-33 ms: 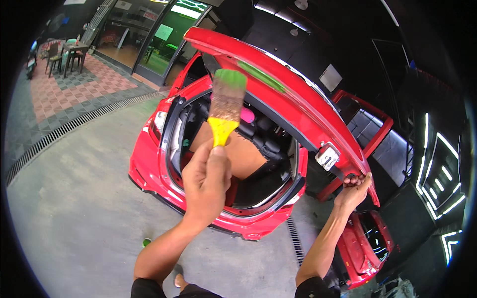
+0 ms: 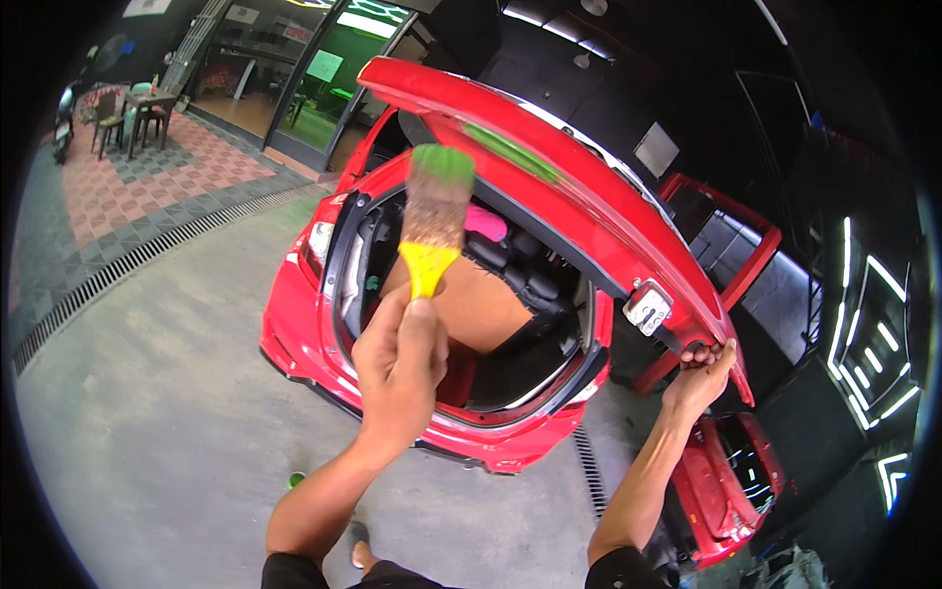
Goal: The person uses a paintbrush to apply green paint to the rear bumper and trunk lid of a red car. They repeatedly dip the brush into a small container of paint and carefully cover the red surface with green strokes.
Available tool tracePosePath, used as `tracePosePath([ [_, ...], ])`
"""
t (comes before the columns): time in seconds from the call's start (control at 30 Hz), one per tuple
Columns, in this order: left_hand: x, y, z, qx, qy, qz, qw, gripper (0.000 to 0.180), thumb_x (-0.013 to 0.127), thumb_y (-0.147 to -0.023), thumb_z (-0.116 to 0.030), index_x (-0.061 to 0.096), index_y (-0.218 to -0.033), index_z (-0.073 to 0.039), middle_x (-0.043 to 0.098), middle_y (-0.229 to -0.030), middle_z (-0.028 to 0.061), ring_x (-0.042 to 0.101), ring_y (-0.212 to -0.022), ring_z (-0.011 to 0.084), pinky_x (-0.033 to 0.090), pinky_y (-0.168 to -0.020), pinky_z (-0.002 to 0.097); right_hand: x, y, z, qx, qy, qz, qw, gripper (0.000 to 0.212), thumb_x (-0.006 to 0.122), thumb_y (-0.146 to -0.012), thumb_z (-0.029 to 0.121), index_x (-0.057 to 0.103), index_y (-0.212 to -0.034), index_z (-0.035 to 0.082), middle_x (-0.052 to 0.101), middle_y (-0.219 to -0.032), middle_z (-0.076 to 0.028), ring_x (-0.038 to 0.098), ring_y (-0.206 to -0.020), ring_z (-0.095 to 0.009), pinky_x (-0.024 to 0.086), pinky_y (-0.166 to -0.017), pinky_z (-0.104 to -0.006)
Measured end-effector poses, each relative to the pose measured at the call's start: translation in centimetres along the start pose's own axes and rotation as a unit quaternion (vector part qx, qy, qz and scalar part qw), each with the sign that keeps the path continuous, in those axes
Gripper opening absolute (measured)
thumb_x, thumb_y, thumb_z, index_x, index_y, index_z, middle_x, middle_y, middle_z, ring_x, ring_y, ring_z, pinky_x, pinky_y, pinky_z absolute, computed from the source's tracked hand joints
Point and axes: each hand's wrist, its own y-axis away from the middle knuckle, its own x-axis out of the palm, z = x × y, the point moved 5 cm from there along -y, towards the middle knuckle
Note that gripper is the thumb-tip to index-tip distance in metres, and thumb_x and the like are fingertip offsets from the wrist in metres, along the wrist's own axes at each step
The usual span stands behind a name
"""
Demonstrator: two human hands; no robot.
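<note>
My left hand [image 2: 397, 363] is closed round the yellow handle of a paintbrush [image 2: 435, 211], held up with its bristles on top. The bristles are brownish with green tips. Behind it stands a red car [image 2: 299, 285] with its tailgate [image 2: 579, 206] raised. Along the tailgate's inner side runs a green patch [image 2: 510, 152]. My right hand [image 2: 699, 378] grips the lower right edge of the tailgate, its fingers curled under it. A brown board [image 2: 481, 304] lies inside the trunk, and a pink thing [image 2: 485, 223] shows beyond it.
A small green-topped container [image 2: 296, 479] stands on the concrete floor [image 2: 177, 393] near my left foot. A drain grate [image 2: 137, 250] crosses at the left, with a table [image 2: 149, 100] and chairs beyond. Another red car [image 2: 721, 491] is at the right, near a red frame [image 2: 751, 265].
The paintbrush and my left hand have shifted slightly left and down against the trunk. My right hand keeps its grip on the tailgate edge. The view has turned slightly.
</note>
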Motion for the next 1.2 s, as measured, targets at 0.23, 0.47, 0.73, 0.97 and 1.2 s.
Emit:
tracePosePath([
  [0.23, -4.8, 4.6, 0.3, 0.036, -0.186, 0.028, 0.982, 0.039, 0.049, -0.119, -0.031, 0.064, -0.135, 0.000, 0.053, -0.071, -0.0038, 0.039, -0.053, 0.0019, 0.029, -0.048, 0.0215, -2.5, 4.7, -2.7, 0.015, 0.001, -0.016, 1.000, 0.041, 0.067, -0.110, 0.044, 0.056, -0.088, 0.011, 0.052, -0.069, -0.001, 0.054, -0.062, -0.014, 0.048, -0.063, -0.0330],
  [0.47, -4.9, 4.1, -0.2, 0.018, -0.234, 0.055, 0.971, 0.040, 0.049, -0.119, -0.032, 0.065, -0.135, 0.001, 0.054, -0.072, -0.0034, 0.040, -0.054, 0.0022, 0.030, -0.049, 0.0216, -5.0, 6.6, -4.6, 0.044, 0.010, -0.015, 0.999, 0.042, 0.066, -0.111, 0.042, 0.053, -0.084, 0.012, 0.052, -0.070, -0.002, 0.053, -0.063, -0.015, 0.048, -0.064, -0.0341],
  [0.73, -6.4, 5.0, -0.8, 0.006, -0.286, 0.017, 0.958, 0.037, 0.051, -0.119, -0.026, 0.065, -0.134, 0.004, 0.053, -0.073, -0.0050, 0.042, -0.061, 0.0018, 0.032, -0.054, 0.0223, -4.7, 7.6, -3.9, 0.051, -0.003, -0.021, 0.998, 0.043, 0.067, -0.111, 0.039, 0.053, -0.081, 0.011, 0.053, -0.068, -0.002, 0.053, -0.058, -0.014, 0.048, -0.057, -0.0298],
  [0.97, -14.8, 6.8, 3.0, -0.028, -0.289, -0.039, 0.956, 0.038, 0.052, -0.118, -0.031, 0.062, -0.139, -0.001, 0.051, -0.080, -0.0049, 0.041, -0.062, 0.0027, 0.033, -0.055, 0.0221, -6.0, 7.3, -5.8, 0.053, 0.028, -0.008, 0.998, 0.038, 0.063, -0.112, 0.040, 0.063, -0.096, 0.006, 0.051, -0.076, 0.000, 0.053, -0.064, -0.012, 0.051, -0.064, -0.0328],
  [1.2, -33.6, 19.1, 14.6, -0.201, -0.307, -0.250, 0.896, 0.031, 0.055, -0.116, -0.024, 0.068, -0.126, 0.002, 0.052, -0.088, -0.0063, 0.043, -0.074, 0.0058, 0.038, -0.064, 0.0251, -4.9, 6.3, -5.7, 0.023, 0.081, 0.034, 0.996, 0.040, 0.057, -0.112, 0.047, 0.051, -0.089, 0.014, 0.047, -0.073, 0.000, 0.047, -0.064, -0.015, 0.047, -0.063, -0.0335],
])
